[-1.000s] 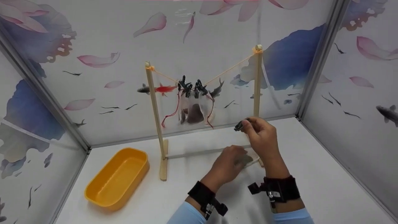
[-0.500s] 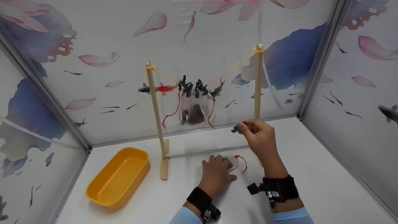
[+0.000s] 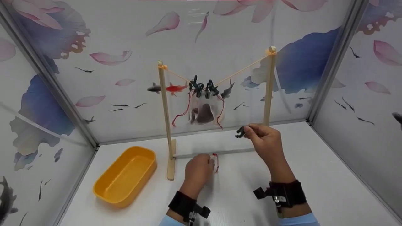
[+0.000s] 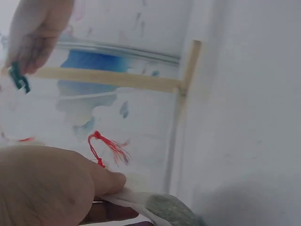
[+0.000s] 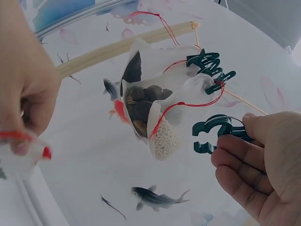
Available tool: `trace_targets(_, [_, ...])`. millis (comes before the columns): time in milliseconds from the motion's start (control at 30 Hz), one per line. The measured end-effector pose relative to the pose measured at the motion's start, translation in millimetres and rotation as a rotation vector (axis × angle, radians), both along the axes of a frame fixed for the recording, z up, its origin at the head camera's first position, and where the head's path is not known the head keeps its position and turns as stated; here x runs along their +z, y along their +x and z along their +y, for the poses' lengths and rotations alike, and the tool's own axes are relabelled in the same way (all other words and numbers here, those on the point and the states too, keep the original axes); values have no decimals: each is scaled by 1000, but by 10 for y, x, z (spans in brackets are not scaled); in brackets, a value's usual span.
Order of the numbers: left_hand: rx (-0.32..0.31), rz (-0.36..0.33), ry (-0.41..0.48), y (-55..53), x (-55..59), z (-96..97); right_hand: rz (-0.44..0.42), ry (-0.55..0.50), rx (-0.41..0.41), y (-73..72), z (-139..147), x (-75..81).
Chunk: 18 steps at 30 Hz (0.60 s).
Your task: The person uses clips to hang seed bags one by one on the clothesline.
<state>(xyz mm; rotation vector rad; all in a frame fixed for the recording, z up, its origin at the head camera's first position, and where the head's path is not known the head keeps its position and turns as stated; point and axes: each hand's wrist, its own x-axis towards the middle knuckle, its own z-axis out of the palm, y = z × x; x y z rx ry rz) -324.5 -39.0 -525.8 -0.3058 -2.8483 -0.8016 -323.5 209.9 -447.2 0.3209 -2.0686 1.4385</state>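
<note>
Near the stand's base, my left hand [image 3: 198, 169] pinches the top of a small white drawstring bag [image 4: 171, 209] with a grey-green filling. Its red string [image 3: 217, 164] dangles beside the fingers. My right hand [image 3: 267, 138] is raised in front of the right post and holds a dark green spring clip [image 5: 210, 123] between thumb and fingers. The clip's jaws are spread, with nothing between them. Behind it, several similar bags [image 5: 164, 141] with dark pieces and white beads hang in a bunch. Green clips [image 5: 207, 61] fix them to a sagging cord [image 3: 241, 69].
Two wooden posts, left [image 3: 165, 110] and right [image 3: 269, 91], carry the cord; a low crossbar [image 3: 235, 151] joins them. A yellow plastic basin [image 3: 98, 192] stands on the white table [image 3: 238, 201], left of the stand. Printed panels [image 3: 135, 31] enclose the back and sides.
My left hand has moved left, come down on the bag with spread fingers, and now grips it. My right hand keeps the clip, whose jaws now look wider apart. The view has shifted slightly.
</note>
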Motion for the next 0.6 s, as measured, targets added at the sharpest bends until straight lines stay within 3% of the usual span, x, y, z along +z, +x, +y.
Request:
trace_targets(200, [174,57,297,-35,401,-469,33,-107,73,22,-32,53])
trace_targets(333, [253,122,459,-18,617,-710,40,-89,97,15,-59,140])
trace_targets(467, [264,254,483,-42,915,-891,80,-35,113,-83,-108,408])
trace_targets(600, [255,364,457,-162,1287,-985,150,36,150,-234,-235,867])
